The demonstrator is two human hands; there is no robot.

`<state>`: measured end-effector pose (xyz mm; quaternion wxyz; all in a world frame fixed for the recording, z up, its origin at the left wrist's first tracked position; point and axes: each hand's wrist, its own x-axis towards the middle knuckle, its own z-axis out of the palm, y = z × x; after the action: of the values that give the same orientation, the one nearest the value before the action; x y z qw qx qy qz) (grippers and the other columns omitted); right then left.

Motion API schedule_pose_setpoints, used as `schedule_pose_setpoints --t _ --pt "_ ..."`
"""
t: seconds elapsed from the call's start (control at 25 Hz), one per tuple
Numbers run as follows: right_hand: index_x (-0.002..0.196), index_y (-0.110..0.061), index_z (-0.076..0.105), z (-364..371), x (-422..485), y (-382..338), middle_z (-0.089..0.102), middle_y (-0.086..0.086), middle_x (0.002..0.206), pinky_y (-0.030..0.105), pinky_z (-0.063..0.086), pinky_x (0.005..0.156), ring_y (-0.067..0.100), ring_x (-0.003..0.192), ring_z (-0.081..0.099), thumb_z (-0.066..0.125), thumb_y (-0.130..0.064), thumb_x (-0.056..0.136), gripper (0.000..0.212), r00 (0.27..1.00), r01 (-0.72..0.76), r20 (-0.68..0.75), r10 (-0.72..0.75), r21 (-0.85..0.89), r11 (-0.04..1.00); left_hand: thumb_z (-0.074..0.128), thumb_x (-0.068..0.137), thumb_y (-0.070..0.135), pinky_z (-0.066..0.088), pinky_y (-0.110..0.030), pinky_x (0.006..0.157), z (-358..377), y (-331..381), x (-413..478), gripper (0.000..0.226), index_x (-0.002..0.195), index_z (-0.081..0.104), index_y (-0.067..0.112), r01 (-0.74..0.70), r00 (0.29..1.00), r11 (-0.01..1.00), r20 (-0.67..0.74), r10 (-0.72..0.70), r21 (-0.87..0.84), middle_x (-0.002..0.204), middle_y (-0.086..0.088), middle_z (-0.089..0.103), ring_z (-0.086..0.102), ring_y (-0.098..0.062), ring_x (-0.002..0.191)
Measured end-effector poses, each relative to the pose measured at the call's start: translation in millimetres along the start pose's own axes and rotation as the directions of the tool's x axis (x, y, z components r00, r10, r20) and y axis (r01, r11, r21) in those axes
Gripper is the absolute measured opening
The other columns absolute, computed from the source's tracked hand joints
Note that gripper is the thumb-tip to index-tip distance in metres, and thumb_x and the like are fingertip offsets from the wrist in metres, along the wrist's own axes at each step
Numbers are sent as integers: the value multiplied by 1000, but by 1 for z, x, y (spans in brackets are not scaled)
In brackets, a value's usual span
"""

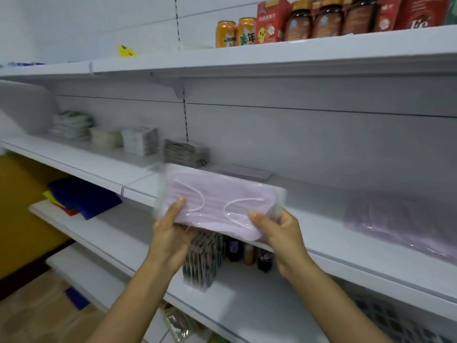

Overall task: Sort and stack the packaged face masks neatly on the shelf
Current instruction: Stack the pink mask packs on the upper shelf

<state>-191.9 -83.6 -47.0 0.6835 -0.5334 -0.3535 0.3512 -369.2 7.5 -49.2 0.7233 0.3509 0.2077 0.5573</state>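
A clear packet of pale purple face masks [220, 204] with white ear loops is held flat in front of the middle shelf [346, 246]. My left hand [170, 233] grips its lower left edge, thumb on top. My right hand [279, 233] grips its lower right edge the same way. More purple mask packets [395, 221] lie on that shelf to the right. A flat purple pack [247, 172] rests further back. Stacks of grey and white mask packets [184, 152] [139, 141] [71, 125] line the shelf's back left.
The top shelf holds orange cans [236, 33], red boxes [270, 21] and brown bottles [326, 18]. Below, dark patterned packets [202, 258] and small bottles [249, 253] stand under the middle shelf. Blue and yellow folded cloth [81, 196] lies at the left.
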Motion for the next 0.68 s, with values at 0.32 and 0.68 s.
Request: schedule_pose_setpoints --t 0.32,0.68 --pt "106 -14 67 -25 97 7 75 4 94 41 59 78 22 85 71 71 -12 84 23 993 -70 -105 62 -79 994 61 89 3 53 -23 60 -7 -18 103 27 77 43 19 36 996 959 -91 -11 281 74 -4 52 49 -14 66" --pt "110 -18 63 -8 237 20 67 3 101 29 55 59 14 86 64 70 -14 83 28 975 -98 -205 81 -71 993 51 93 5 39 -23 70 14 -9 253 23 101 70 15 108 987 805 35 -157 583 62 5 51 45 -11 61"
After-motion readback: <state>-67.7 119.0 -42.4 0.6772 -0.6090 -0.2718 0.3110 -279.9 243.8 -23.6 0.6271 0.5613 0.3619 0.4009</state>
